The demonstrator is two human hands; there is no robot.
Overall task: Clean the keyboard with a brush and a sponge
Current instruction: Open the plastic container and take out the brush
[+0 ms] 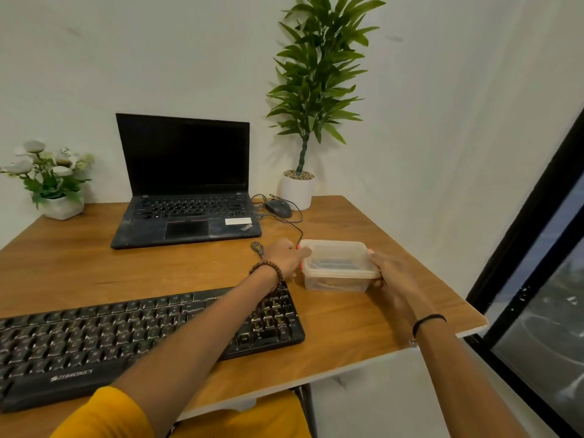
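The keyboard [126,336] to be cleaned lies at the near left of the bench [79,263], black and dusty between its keys, and the left forearm passes above its right end. Just to the right of it and a little farther stands a cloudy plastic box [338,267] with its lid on. The left hand [286,256] grips the box at the lid's left edge with curled fingers, and the right hand [392,276] wraps its fingers round the right side. The step is probably to open the box; it is better to hold the body firmly with the right hand and peel the lid up from one corner, so that nothing falls on the keys. Something lies inside, but I cannot tell what. A small dark object [257,248] lies beside the left hand, and a thin cable runs close behind the box to the mouse [278,208]; both could catch. Farther away stand an open laptop [186,197], a flower pot [52,181] at the left and a tall plant [297,191].
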